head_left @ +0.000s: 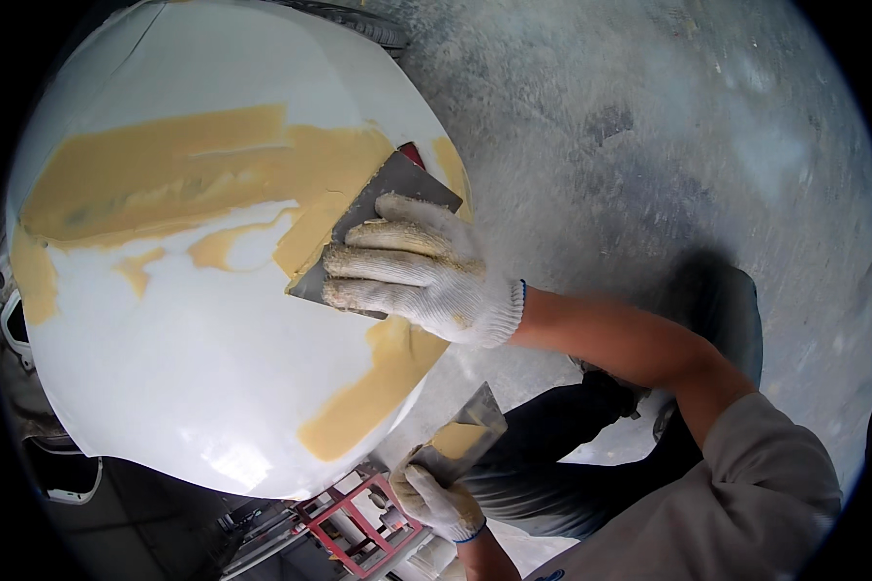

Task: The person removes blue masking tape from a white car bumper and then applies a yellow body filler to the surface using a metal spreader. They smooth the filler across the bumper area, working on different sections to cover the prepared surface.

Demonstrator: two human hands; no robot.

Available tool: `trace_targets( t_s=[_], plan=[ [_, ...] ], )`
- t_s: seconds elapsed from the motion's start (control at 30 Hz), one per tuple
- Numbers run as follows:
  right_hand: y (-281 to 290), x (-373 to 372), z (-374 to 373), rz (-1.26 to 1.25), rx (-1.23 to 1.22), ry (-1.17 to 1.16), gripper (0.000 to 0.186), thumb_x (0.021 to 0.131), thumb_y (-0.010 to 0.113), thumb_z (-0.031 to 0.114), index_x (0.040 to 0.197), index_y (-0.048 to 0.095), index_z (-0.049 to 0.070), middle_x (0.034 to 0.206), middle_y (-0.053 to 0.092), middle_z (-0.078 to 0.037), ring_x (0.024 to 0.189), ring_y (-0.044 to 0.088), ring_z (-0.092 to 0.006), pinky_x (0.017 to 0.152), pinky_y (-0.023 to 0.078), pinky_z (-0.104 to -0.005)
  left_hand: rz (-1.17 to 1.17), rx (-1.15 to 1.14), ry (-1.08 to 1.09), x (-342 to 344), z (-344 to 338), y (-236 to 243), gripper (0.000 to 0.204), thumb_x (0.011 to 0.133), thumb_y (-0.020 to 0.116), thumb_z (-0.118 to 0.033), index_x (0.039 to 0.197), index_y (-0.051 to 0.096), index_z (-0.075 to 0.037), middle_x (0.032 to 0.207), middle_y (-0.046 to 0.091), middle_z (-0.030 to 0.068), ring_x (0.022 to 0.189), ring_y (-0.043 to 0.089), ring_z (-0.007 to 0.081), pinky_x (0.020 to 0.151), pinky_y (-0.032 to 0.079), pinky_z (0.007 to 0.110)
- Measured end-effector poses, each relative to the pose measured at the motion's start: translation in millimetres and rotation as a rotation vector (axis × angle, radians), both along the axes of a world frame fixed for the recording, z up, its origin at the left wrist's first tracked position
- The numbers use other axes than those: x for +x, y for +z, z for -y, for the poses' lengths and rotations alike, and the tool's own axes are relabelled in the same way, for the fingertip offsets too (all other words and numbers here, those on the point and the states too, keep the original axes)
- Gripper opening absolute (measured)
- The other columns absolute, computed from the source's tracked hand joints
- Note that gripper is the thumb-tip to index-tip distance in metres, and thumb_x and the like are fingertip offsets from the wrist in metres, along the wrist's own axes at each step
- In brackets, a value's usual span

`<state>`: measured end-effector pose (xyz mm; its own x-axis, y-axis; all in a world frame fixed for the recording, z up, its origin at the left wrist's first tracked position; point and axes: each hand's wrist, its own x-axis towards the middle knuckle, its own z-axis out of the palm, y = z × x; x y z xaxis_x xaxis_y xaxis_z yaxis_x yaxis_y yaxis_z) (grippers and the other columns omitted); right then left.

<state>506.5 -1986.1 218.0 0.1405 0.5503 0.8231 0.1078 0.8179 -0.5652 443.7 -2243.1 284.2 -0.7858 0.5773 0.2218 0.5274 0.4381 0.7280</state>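
Note:
A large white, curved car body panel [194,358] fills the left side, with broad patches of yellow filler [165,165] across it. My right hand [426,266], in a white knitted glove stained with filler, presses a dark grey flat spreader [397,184] against the panel. Its fingers lie along the blade, the thumb hidden beneath. Filler lines the spreader's left edge. Lower down, my left hand [436,504], also gloved, grips a grey flat plate [490,409] that carries a lump of yellow filler [455,441]. This plate is held apart from the panel, below its right edge.
Grey, scuffed concrete floor [630,126] spreads to the right. A tyre [354,21] shows at the top behind the panel. Below the panel stands a red metal frame [363,528] holding various items. Dark car parts [29,387] lie along the left edge. My jeans-clad legs [552,465] are at lower right.

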Motion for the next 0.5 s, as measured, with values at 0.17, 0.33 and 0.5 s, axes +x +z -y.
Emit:
trace_targets(
  t_s=[0.17, 0.33, 0.5],
  plan=[
    [10.8, 16.0, -13.6, -0.05, 0.033, -0.038, 0.036, 0.076, 0.067, 0.017, 0.111, 0.07, 0.026, 0.117, 0.066, 0.005, 0.11, 0.06, -0.0165, 0.105, 0.044, -0.0414, -0.084, -0.097, 0.014, -0.9, 0.3, 4.3, 0.035, 0.099, 0.047, -0.029, 0.103, 0.056, 0.004, 0.095, 0.057, 0.0096, 0.088, 0.055, 0.0165, 0.08, 0.047, 0.029],
    [-0.2, 5.3, -10.4, 0.04, 0.051, 0.026, 0.029, 0.078, 0.068, 0.018, 0.106, 0.072, 0.025, 0.117, 0.066, 0.005, 0.109, 0.061, -0.0144, 0.104, 0.045, -0.0401, 0.022, 0.003, 0.021, -6.0, 1.3, -0.7, 0.035, 0.099, 0.044, -0.029, 0.103, 0.056, 0.004, 0.095, 0.057, 0.0105, 0.088, 0.055, 0.0175, 0.08, 0.047, 0.03],
    [-18.0, 25.7, 17.5, 0.136, 0.066, 0.135, 0.028, 0.079, 0.068, 0.016, 0.106, 0.071, 0.022, 0.114, 0.067, 0.003, 0.107, 0.062, -0.014, 0.101, 0.047, -0.0399, 0.083, 0.074, 0.076, 1.8, -9.1, 0.9, 0.034, 0.099, 0.042, -0.027, 0.103, 0.056, 0.004, 0.096, 0.057, 0.0113, 0.088, 0.056, 0.0185, 0.081, 0.047, 0.03]
  ],
)
